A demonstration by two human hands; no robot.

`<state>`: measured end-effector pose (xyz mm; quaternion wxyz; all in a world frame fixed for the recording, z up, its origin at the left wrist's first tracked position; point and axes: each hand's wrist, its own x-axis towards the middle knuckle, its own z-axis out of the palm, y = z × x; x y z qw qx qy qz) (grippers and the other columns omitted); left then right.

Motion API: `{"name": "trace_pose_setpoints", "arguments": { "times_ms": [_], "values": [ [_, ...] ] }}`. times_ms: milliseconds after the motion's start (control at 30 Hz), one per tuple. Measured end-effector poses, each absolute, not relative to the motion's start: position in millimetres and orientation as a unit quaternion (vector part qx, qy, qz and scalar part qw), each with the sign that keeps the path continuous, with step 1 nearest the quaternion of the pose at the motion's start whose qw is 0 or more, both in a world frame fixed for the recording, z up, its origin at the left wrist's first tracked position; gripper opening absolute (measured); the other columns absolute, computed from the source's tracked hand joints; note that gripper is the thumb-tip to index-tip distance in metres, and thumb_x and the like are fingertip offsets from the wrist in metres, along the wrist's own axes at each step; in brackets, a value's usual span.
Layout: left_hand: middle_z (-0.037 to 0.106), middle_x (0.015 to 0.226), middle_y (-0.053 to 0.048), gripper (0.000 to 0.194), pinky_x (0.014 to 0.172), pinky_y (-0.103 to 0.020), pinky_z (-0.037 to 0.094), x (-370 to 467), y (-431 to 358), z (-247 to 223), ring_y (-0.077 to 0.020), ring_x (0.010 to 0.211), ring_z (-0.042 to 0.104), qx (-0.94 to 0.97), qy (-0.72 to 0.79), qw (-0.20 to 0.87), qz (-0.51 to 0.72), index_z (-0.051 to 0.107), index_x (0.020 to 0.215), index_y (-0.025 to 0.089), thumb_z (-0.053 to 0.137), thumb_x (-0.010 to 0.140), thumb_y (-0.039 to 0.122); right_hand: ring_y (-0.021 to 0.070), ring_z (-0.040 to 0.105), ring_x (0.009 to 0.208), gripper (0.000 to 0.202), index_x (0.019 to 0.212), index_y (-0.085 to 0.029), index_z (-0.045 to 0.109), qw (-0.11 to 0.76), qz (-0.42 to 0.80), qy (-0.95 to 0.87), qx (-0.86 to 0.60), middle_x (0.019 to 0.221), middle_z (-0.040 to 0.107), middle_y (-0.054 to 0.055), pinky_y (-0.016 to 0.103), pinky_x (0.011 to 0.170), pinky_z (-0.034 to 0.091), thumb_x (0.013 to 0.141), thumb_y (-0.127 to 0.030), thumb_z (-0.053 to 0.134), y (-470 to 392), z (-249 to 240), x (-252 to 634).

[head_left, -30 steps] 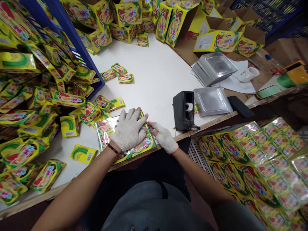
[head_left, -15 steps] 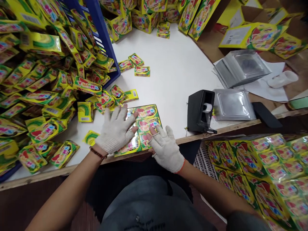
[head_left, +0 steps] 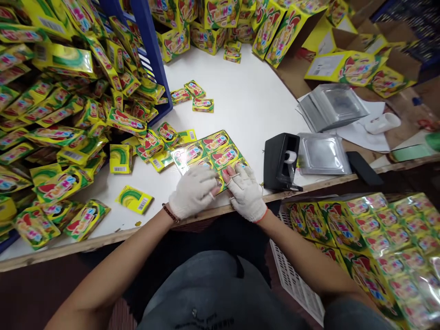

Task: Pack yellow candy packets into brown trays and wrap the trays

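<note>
Pack of small fruit-print boxes [head_left: 223,153], shiny on top, lies aslant on the white table [head_left: 237,105], its near part under the fingers and the rest reaching out beyond them. The left hand [head_left: 194,192], in a pale knitted glove with bare fingertips, lies over the near left part of the pack, its fingers slightly bent, close together and pointing toward the other hand; whether they grip the edge I cannot tell. The right hand [head_left: 245,192], gloved likewise, has its fingers partly spread over the near right part, touching the pack from above rather than closing around it; its thumb is hard to make out. The two sets of fingertips almost meet.

To the right of the right fingers, near them, stands a black tape dispenser [head_left: 273,160]; past it lie a clear plastic tray [head_left: 323,153] and a stack of clear trays [head_left: 330,107]. Left of the left fingers, a yellow box with a barcode [head_left: 134,199] lies apart on the table. Farther left, a blue crate [head_left: 154,59] holds a heap of loose boxes [head_left: 62,137]. Well beyond the fingers, three small boxes [head_left: 202,105] lie together.
</note>
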<state>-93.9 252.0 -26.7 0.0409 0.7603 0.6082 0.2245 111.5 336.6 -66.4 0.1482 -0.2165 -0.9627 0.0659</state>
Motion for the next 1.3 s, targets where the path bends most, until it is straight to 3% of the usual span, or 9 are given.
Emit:
{"name": "trace_pose_setpoints", "arguments": {
  "times_ms": [167, 300, 367, 500, 633, 733, 1000, 1167, 1300],
  "values": [
    [0.072, 0.103, -0.006, 0.018, 0.078, -0.040, 0.045, -91.5, 237.2, -27.9, -0.0223, 0.090, 0.061, 0.799, 0.575, 0.032, 0.173, 0.072, 0.091, 0.024, 0.055, 0.087, 0.019, 0.0275, 0.053, 0.131, 0.045, 0.130, -0.021, 0.063, 0.266, 0.155, -0.924, -0.228, 0.132, 0.064, 0.013, 0.050, 0.111, 0.040, 0.088, -0.016, 0.048, 339.2, -46.5, 135.3],
    [0.071, 0.094, -0.006, 0.018, 0.073, -0.040, 0.042, -89.9, 238.9, -25.2, -0.0239, 0.084, 0.060, 0.802, 0.577, 0.024, 0.152, 0.071, 0.087, 0.023, 0.055, 0.084, 0.016, 0.0297, 0.062, 0.101, 0.030, 0.105, -0.016, 0.069, 0.382, 0.103, -0.748, -0.533, 0.102, 0.068, 0.016, 0.048, 0.094, 0.048, 0.092, -0.034, 0.050, 361.8, -32.3, 191.5],
    [0.070, 0.088, -0.006, 0.017, 0.070, -0.040, 0.041, -88.4, 242.2, -20.5, -0.0244, 0.081, 0.059, 0.802, 0.580, 0.020, 0.142, 0.069, 0.084, 0.021, 0.053, 0.084, 0.017, 0.0299, 0.062, 0.095, 0.040, 0.095, -0.016, 0.070, 0.347, 0.148, -0.681, -0.628, 0.096, 0.068, 0.016, 0.048, 0.090, 0.048, 0.091, -0.046, 0.044, 374.3, -34.1, 215.5],
    [0.068, 0.082, -0.006, 0.019, 0.067, -0.039, 0.039, -85.5, 246.2, -12.9, -0.0244, 0.076, 0.060, 0.805, 0.580, 0.016, 0.125, 0.068, 0.082, 0.020, 0.050, 0.086, 0.017, 0.0264, 0.061, 0.092, 0.049, 0.082, -0.019, 0.070, 0.301, 0.307, -0.643, -0.634, 0.093, 0.069, 0.012, 0.043, 0.090, 0.046, 0.084, -0.059, 0.042, 391.7, -46.3, 231.9],
    [0.068, 0.081, -0.006, 0.020, 0.065, -0.038, 0.037, -83.8, 247.4, -11.8, -0.0245, 0.075, 0.060, 0.800, 0.586, 0.012, 0.126, 0.068, 0.080, 0.021, 0.049, 0.086, 0.018, 0.0246, 0.061, 0.091, 0.033, 0.075, -0.021, 0.066, 0.348, 0.309, -0.612, -0.640, 0.095, 0.068, 0.010, 0.039, 0.089, 0.047, 0.073, -0.054, 0.062, 386.3, -48.2, 225.2],
    [0.068, 0.080, -0.006, 0.020, 0.063, -0.038, 0.035, -83.2, 248.5, -11.0, -0.0244, 0.074, 0.061, 0.798, 0.591, 0.007, 0.117, 0.068, 0.080, 0.021, 0.049, 0.086, 0.018, 0.0234, 0.060, 0.091, 0.029, 0.072, -0.022, 0.063, 0.384, 0.278, -0.602, -0.642, 0.097, 0.065, 0.009, 0.037, 0.088, 0.046, 0.076, -0.051, 0.062, 364.4, -40.3, 225.2],
    [0.065, 0.076, -0.006, 0.018, 0.063, -0.036, 0.035, -80.0, 251.6, -9.4, -0.0240, 0.073, 0.060, 0.793, 0.599, 0.002, 0.117, 0.068, 0.080, 0.021, 0.051, 0.086, 0.020, 0.0166, 0.047, 0.063, 0.037, 0.067, -0.022, 0.055, 0.340, 0.334, -0.567, -0.672, 0.065, 0.053, 0.000, 0.030, 0.063, 0.039, 0.081, -0.057, 0.054, 325.6, -51.4, 226.2],
    [0.064, 0.074, -0.005, 0.016, 0.062, -0.035, 0.033, -77.9, 250.4, -15.6, -0.0221, 0.071, 0.058, 0.787, 0.602, -0.009, 0.138, 0.068, 0.078, 0.020, 0.053, 0.085, 0.018, 0.0157, 0.048, 0.058, 0.038, 0.066, -0.021, 0.056, 0.326, 0.377, -0.507, -0.703, 0.057, 0.054, 0.000, 0.029, 0.058, 0.037, 0.075, -0.058, 0.057, 325.6, -80.6, 230.5],
    [0.063, 0.073, -0.004, 0.014, 0.062, -0.035, 0.031, -77.2, 248.4, -20.0, -0.0213, 0.071, 0.056, 0.788, 0.595, -0.025, 0.155, 0.068, 0.080, 0.020, 0.055, 0.085, 0.018, 0.0153, 0.050, 0.060, 0.039, 0.064, -0.021, 0.057, 0.292, 0.469, -0.580, -0.599, 0.059, 0.055, 0.000, 0.029, 0.061, 0.038, 0.082, -0.056, 0.060, 310.7, -79.8, 217.1]
  ]
}}
